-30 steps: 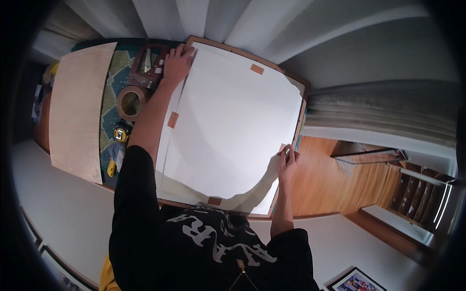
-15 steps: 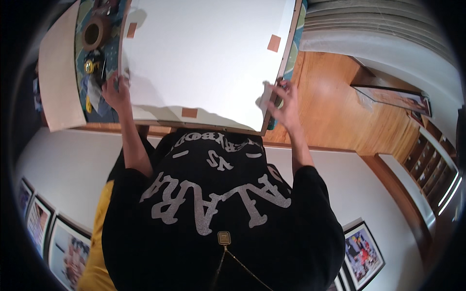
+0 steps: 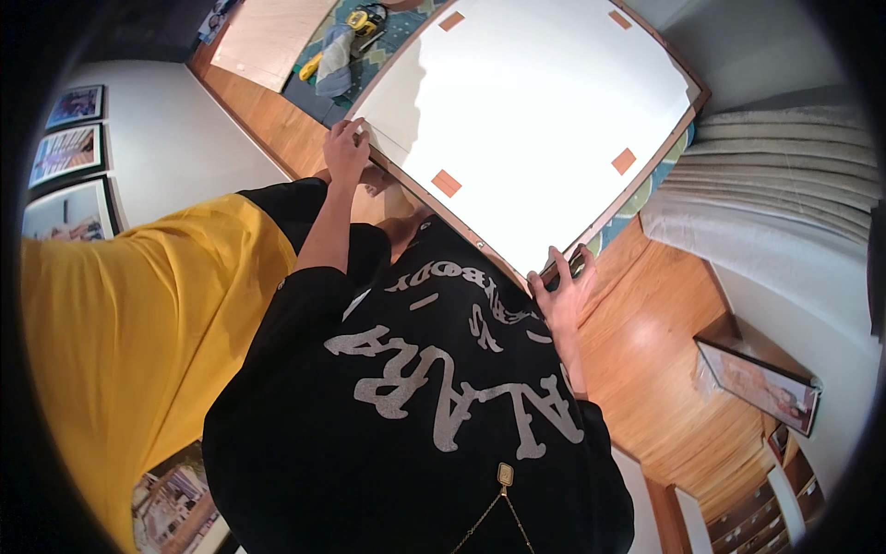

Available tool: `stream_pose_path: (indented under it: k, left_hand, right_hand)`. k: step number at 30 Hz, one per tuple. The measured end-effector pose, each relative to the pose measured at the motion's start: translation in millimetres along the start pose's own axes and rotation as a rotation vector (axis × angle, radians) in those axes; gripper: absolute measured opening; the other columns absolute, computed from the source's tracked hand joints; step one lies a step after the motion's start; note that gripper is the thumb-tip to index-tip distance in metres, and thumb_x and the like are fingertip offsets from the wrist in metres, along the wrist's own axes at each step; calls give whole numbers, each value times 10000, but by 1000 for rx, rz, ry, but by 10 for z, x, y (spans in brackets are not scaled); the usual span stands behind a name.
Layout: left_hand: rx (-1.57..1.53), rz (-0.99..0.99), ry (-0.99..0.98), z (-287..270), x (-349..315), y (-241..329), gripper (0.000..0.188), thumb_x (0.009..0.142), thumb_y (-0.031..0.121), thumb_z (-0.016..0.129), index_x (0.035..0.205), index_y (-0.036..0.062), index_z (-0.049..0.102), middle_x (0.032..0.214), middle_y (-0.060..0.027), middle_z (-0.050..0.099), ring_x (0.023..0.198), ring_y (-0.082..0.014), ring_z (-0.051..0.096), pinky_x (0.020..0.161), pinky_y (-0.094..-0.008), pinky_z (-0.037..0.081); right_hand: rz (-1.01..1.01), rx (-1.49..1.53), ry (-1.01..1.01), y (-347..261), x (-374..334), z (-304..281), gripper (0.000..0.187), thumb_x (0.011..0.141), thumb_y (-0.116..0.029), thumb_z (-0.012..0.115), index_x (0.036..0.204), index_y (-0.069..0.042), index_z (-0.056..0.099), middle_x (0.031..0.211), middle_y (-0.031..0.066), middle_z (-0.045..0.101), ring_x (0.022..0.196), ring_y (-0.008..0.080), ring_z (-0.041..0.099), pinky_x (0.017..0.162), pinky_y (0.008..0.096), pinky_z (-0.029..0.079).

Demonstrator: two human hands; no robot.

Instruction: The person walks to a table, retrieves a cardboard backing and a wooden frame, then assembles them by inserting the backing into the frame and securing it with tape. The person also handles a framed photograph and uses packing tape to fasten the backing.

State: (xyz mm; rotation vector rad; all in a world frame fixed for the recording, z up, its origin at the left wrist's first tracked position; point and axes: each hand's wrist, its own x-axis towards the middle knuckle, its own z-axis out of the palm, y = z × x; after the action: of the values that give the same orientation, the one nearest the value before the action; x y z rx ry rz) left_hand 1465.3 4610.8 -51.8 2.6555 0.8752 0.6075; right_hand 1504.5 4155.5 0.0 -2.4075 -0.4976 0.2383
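A large picture frame (image 3: 666, 132) lies with its white backing board (image 3: 544, 120) facing up, and several small brown rectangles are spaced near the board's edges. At its left corner my left hand (image 3: 345, 152) is closed on the rim, fingers bent over the edge. My right hand (image 3: 565, 294) grips the corner nearest me, with the thumb on one side and the fingers curled round the other. The undersides of both grips are hidden by the frame.
A patterned mat (image 3: 378, 60) under the frame carries a yellow-and-black tool (image 3: 365, 20) and a grey cloth (image 3: 334, 65). A pale board (image 3: 272, 42) lies beyond. Close on my left is a person in yellow (image 3: 157, 305). Curtains (image 3: 775, 175) and a leaning framed picture (image 3: 761, 383) are on the right.
The frame now appears turned clockwise and shifted right as the view swings. Both hands have closed on its corners. More of the person in yellow shows on the left.
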Motion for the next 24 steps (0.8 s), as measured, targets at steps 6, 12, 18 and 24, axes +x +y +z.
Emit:
stream_pose_path:
  k: [6,12,18,24]
  left_hand:
    - [175,21,-84,36,-26,53,335,770,289,630,1059,123,662,1096,-96,629,1057,-323,528,876,-450,419]
    - [290,-87,-149,-49,167,324,451,811,352,618,1215,160,569,1116,-96,610,1053,-319,520,861,-448,418]
    - [178,233,-187,139,442,506,603,739,52,577,1319,179,474,1338,-85,458,1181,-308,460,983,-428,379]
    - [81,382,-301,469,1023,884,608,781,81,550,1368,95,393,1456,-112,334,1325,-292,333,1089,-407,270]
  right_hand:
    - [-154,-117,-115,-97,185,-44,736,588,-115,768,1276,-174,513,1429,197,299,1368,405,210,1063,576,213]
    - [-220,-204,-261,-61,318,-38,752,541,-133,790,1250,-193,546,1432,109,346,1384,341,226,1092,590,180]
    - [-225,-231,-341,-52,419,-104,738,559,-175,811,1248,-194,548,1403,110,367,1374,339,233,1107,584,147]
    - [-265,-210,-216,-114,713,-120,571,650,-233,774,1178,-118,589,1107,111,544,1111,300,484,980,484,325]
